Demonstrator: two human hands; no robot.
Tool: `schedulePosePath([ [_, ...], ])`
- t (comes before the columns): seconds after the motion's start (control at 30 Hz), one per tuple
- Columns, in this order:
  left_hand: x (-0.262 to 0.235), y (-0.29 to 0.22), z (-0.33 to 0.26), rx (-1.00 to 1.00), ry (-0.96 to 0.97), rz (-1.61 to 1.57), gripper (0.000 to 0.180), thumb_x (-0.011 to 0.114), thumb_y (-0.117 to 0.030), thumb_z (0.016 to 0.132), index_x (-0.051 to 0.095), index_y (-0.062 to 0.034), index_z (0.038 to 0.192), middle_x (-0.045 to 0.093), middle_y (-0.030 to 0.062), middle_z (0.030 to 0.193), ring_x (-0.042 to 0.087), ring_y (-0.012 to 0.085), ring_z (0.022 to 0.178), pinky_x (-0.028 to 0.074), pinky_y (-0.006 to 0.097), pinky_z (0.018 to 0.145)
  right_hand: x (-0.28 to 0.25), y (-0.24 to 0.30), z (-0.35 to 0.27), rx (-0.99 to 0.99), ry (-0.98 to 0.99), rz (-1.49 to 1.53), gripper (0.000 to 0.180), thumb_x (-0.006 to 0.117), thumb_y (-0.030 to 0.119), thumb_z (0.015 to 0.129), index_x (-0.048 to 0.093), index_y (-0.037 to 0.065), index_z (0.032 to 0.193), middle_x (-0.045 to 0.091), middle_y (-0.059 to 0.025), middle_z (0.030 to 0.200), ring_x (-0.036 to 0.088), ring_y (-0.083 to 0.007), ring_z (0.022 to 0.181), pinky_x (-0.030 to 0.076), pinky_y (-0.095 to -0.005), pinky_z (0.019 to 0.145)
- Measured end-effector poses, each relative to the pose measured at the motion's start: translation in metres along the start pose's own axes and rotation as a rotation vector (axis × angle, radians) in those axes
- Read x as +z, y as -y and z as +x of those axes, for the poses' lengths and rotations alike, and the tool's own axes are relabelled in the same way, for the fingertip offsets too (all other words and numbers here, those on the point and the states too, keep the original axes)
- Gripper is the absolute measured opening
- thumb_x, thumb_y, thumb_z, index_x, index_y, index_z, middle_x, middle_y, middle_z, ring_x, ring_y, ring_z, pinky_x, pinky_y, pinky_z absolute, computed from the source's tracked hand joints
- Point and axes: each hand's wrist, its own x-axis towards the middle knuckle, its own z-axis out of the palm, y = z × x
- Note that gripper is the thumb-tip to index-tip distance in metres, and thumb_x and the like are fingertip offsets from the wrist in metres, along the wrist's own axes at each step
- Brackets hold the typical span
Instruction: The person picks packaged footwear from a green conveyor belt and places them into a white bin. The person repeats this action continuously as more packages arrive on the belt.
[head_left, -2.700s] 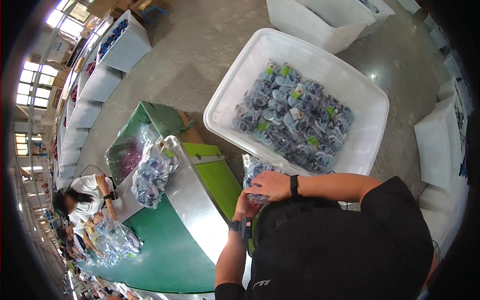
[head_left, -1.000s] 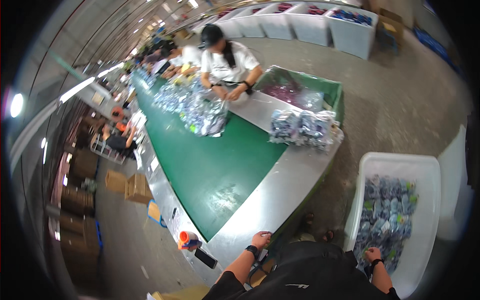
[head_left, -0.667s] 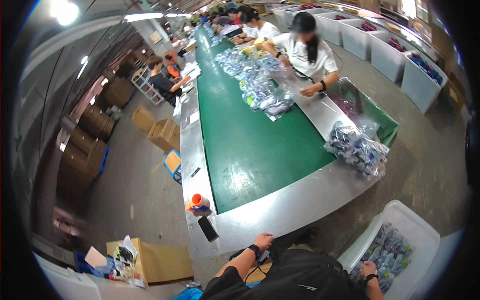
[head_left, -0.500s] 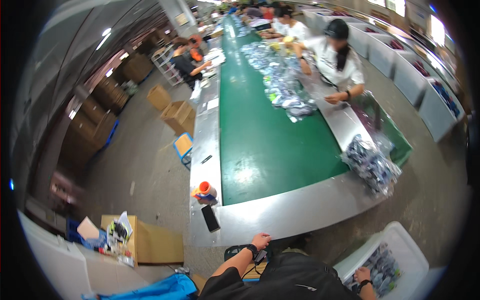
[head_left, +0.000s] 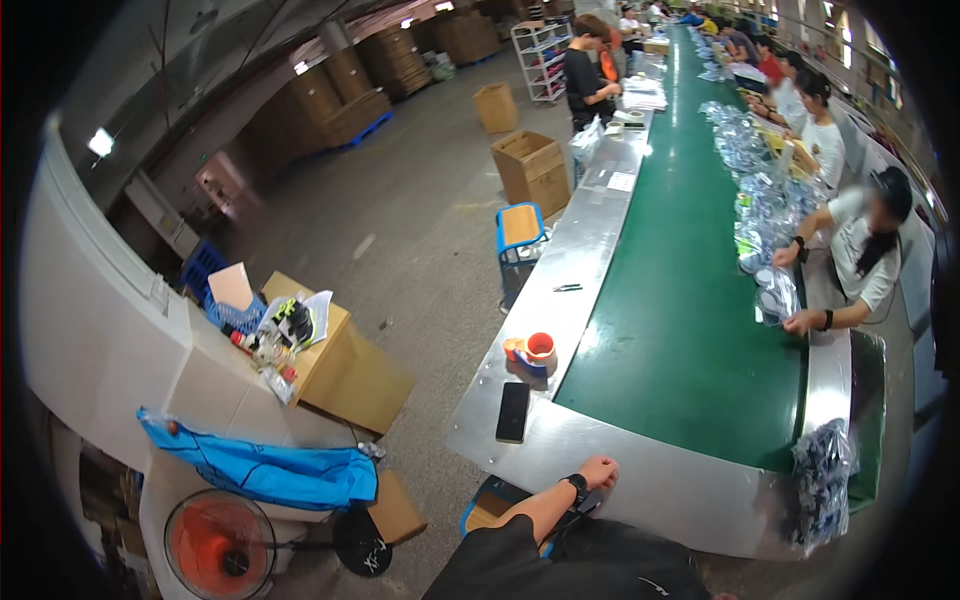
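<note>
**Left hand at the table's near edge**

Head view: low in the frame, just right of centre, the left hand (head_left: 598,470) rests on the steel edge of the table (head_left: 640,480); whether its grip is clenched or released I cannot tell, and it holds nothing visible. The right hand is out of view. A phone (head_left: 513,411) lies near, up-left. A bag bundle (head_left: 822,480) sits at lower right, untouched; the green belt (head_left: 690,330) nearby lies bare.

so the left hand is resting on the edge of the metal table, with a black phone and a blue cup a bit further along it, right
Not quite. In the head view the left hand does rest on the edge of the metal table, and the black phone lies further along it, but the cup is orange-red, not blue.
</note>
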Motion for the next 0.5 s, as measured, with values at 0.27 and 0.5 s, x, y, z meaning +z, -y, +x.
schedulePosePath([
  [0.27, -0.037, -0.005, 0.0, -0.108, -0.025, -0.371, 0.029, 0.056, -0.033, 0.099, 0.063, -0.0054, 0.098, 0.069, 0.0061, 0.082, 0.067, 0.0172, 0.062, 0.053, 0.029, 0.052, -0.071, 0.175, 0.063, -0.301, -0.308, -0.201, 0.032, 0.066, 0.02, 0.084, 0.065, 0.0, 0.108, 0.065, -0.0156, 0.094, 0.063, -0.0254, 0.085, 0.048, -0.0372, 0.075],
  [0.5, -0.038, -0.012, -0.001, -0.149, 0.005, -0.374, 0.035, 0.053, -0.04, 0.099, 0.063, -0.0063, 0.099, 0.07, 0.0072, 0.085, 0.067, 0.0177, 0.061, 0.053, 0.031, 0.051, -0.104, 0.289, 0.105, -0.608, -0.385, -0.144, 0.029, 0.072, 0.014, 0.071, 0.066, -0.002, 0.095, 0.064, -0.0113, 0.076, 0.063, -0.0205, 0.071, 0.051, -0.0343, 0.067],
])
